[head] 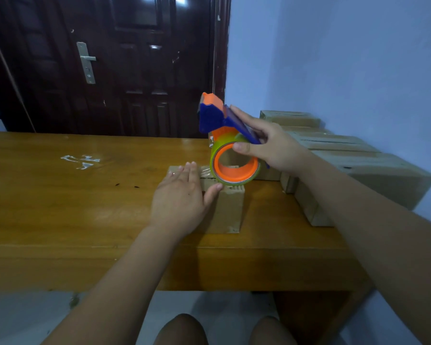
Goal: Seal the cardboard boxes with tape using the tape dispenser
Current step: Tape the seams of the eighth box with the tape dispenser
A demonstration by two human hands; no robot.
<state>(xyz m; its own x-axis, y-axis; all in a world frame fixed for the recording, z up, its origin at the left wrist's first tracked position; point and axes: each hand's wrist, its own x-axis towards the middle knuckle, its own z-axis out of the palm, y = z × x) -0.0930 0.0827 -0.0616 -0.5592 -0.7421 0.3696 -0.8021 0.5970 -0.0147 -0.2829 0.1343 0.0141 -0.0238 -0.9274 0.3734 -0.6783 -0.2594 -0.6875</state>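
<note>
Cardboard box [230,210] sits on the wooden tabletop [85,195], with the left hand [178,197] laid flat on its top, fingers straight and thumb against its near side. Over its far end the right hand [269,145] grips the blue-and-orange tape dispenser [217,118], whose roll of tape [230,140] is down at the box top. More boxes [373,170] line the right wall, and a dark door [110,70] stands behind.

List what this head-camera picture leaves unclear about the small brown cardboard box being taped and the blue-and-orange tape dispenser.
All in the head view:
1. blue-and-orange tape dispenser: handle hidden under the right hand.
2. small brown cardboard box: top seam covered by the left hand and the dispenser.
3. clear tape: its extent, too faint to trace.
</note>
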